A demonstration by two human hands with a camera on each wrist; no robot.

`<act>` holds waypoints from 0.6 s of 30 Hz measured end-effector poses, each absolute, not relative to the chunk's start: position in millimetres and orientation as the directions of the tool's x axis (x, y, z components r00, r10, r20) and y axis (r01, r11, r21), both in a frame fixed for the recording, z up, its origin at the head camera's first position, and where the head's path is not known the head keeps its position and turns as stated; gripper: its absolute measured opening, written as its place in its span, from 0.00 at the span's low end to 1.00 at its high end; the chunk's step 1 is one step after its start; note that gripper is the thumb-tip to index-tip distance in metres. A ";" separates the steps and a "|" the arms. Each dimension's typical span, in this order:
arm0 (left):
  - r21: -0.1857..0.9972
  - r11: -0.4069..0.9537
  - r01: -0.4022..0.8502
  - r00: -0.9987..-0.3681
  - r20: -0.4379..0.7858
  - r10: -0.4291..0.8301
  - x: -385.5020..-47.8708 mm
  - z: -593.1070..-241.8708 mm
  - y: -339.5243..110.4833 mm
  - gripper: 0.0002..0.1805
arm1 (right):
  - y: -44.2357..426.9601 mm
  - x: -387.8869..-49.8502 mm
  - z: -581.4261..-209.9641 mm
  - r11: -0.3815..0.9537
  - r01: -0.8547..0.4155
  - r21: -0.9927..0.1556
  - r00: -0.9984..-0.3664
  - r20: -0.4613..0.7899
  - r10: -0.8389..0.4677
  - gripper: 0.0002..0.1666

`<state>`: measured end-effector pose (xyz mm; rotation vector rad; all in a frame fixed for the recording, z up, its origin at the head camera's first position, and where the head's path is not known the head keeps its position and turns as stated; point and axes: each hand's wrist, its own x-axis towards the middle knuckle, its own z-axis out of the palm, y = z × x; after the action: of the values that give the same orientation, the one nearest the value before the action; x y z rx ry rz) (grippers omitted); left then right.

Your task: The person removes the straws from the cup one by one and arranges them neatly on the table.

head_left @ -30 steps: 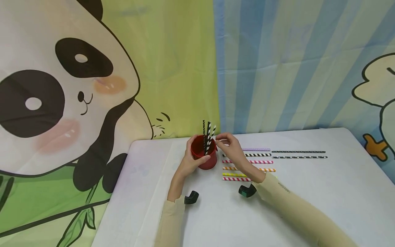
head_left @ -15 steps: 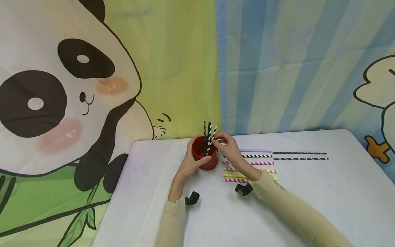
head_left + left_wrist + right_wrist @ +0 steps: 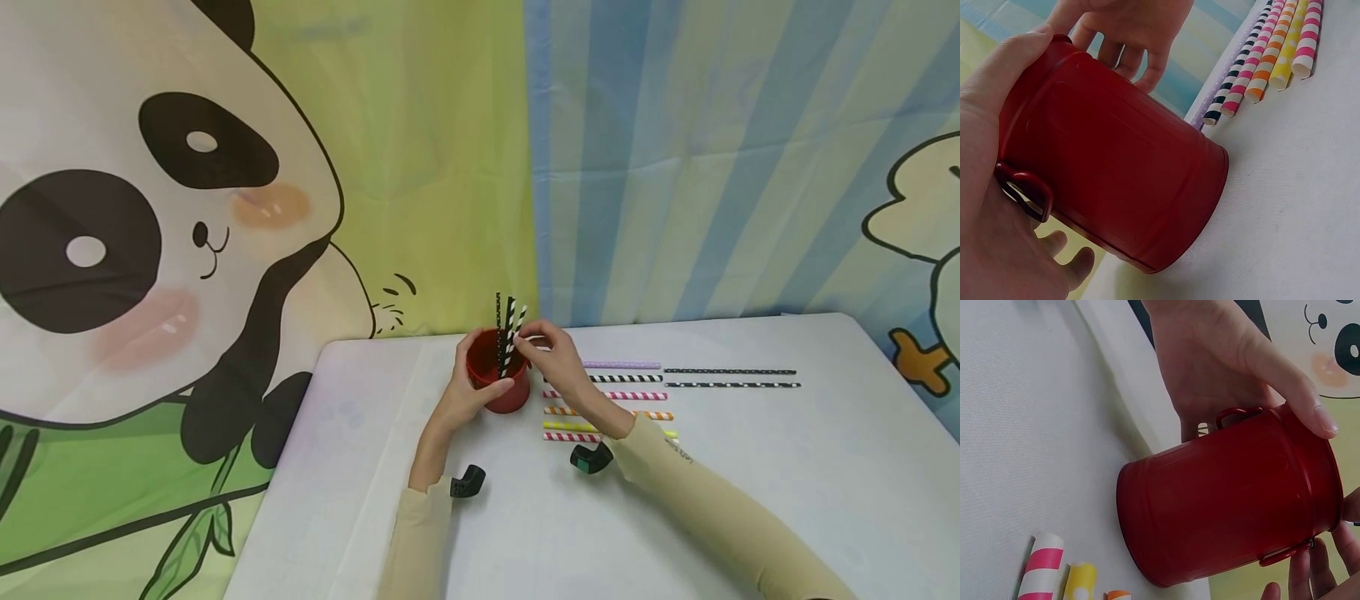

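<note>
A small red metal bucket (image 3: pixel 508 402) stands at the back of the white table, several black-and-white paper straws (image 3: pixel 511 315) leaning upright in it. My left hand (image 3: pixel 459 398) grips the bucket from the left, thumb across the near side of the rim. At the right side of the rim, my right hand (image 3: pixel 557 360) pinches a black-and-white striped straw (image 3: pixel 522 314) between thumb and forefinger; its other fingers hang loose. In the left wrist view, the bucket (image 3: pixel 1116 169) hides the straws inside it. The right wrist view shows the bucket's side loops beside both hands.
Right of the bucket lies a row of paper straws: purple (image 3: pixel 622 365), black-striped (image 3: pixel 626 379), pink (image 3: pixel 637 396), orange (image 3: pixel 652 415), yellow (image 3: pixel 570 426) and red-striped (image 3: pixel 572 437). Two dark dotted straws (image 3: pixel 731 385) lie farther right. A printed curtain (image 3: pixel 442 208) hangs behind the table.
My right hand has shifted slightly left, from beside the rim to the striped straw, which it now pinches. My left hand keeps its grip on the bucket.
</note>
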<state>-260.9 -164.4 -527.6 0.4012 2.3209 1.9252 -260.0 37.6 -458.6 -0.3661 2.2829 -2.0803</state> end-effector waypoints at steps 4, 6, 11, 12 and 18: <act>0.976 0.173 0.135 -0.961 0.086 0.262 -260.1 -525.8 -163.3 0.52 | 38.0 -260.1 -458.0 0.084 -0.161 -0.983 -0.971 0.143 -0.190 0.14; 0.976 0.173 0.133 -0.962 0.086 0.259 -259.7 -524.8 -163.0 0.53 | 37.7 -260.0 -457.2 0.085 -0.175 -0.981 -0.970 0.157 -0.186 0.14; 0.974 0.180 0.139 -0.965 0.092 0.247 -259.1 -523.1 -162.9 0.53 | 36.4 -259.1 -453.0 0.092 -0.221 -0.971 -0.964 0.203 -0.170 0.12; 0.973 0.183 0.138 -0.965 0.090 0.245 -259.1 -523.1 -162.9 0.53 | 36.3 -258.4 -451.2 0.092 -0.222 -0.971 -0.964 0.205 -0.167 0.12; 0.974 0.185 0.130 -0.966 0.083 0.245 -259.0 -523.8 -163.1 0.53 | 37.4 -253.2 -439.4 0.108 -0.224 -0.969 -0.966 0.206 -0.156 0.13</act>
<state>-259.0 -163.1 -523.8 0.3729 2.3465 1.9125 -253.2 37.4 -439.4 -0.4075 2.3769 -2.0939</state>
